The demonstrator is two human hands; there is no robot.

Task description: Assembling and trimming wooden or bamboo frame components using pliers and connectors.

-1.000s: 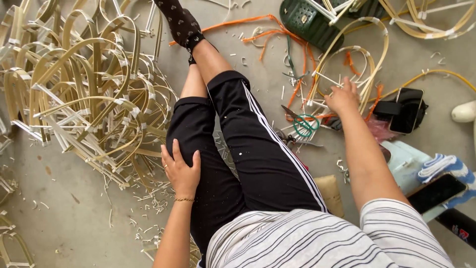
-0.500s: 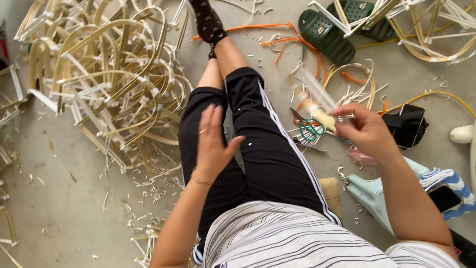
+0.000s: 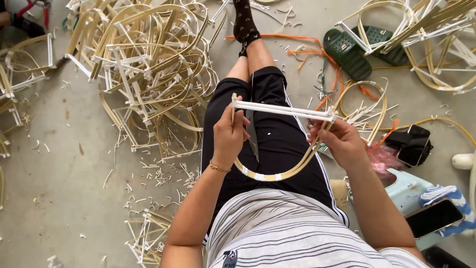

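Observation:
I sit on a concrete floor with my legs in black trousers stretched out. Both hands hold one D-shaped frame (image 3: pixel 277 111) above my lap: a white straight bar across the top and a curved bamboo strip bent below it. My left hand (image 3: pixel 229 133) grips the frame's left corner. My right hand (image 3: pixel 339 141) grips the right corner, where bar and strip meet.
A big heap of similar bamboo frames (image 3: pixel 144 64) lies to the left, more at the top right (image 3: pixel 436 44). Green sandals (image 3: pixel 354 49), orange strips (image 3: pixel 307 49), a phone (image 3: pixel 414 144), a second phone (image 3: pixel 435 217) on a blue cloth and a pale stool (image 3: pixel 406 186) lie right.
My right hand picked a frame off the floor and brought it over my lap. My left hand rose from my thigh and took hold of the frame's left end.

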